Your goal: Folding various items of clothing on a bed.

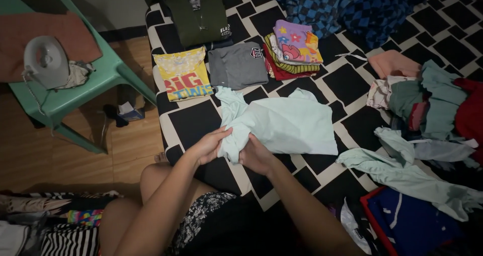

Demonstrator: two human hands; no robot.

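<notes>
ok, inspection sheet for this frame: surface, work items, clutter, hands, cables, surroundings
surface: black-and-white checked mattress, partly covered.
work items: pale mint garment, partly folded, lying flat.
clutter: folded yellow shirt, grey shirt, colourful stack; loose clothes pile on the right.
hands: left hand and right hand both grip the mint garment's near end.
cables: iron's cord hanging off the chair.
surroundings: green plastic chair bearing a white iron; wooden floor.

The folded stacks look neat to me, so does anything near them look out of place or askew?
Yes: unfolded clothes sprawl in a heap on the right, and the mint shirt held by both hands lies bunched at one end.
</notes>
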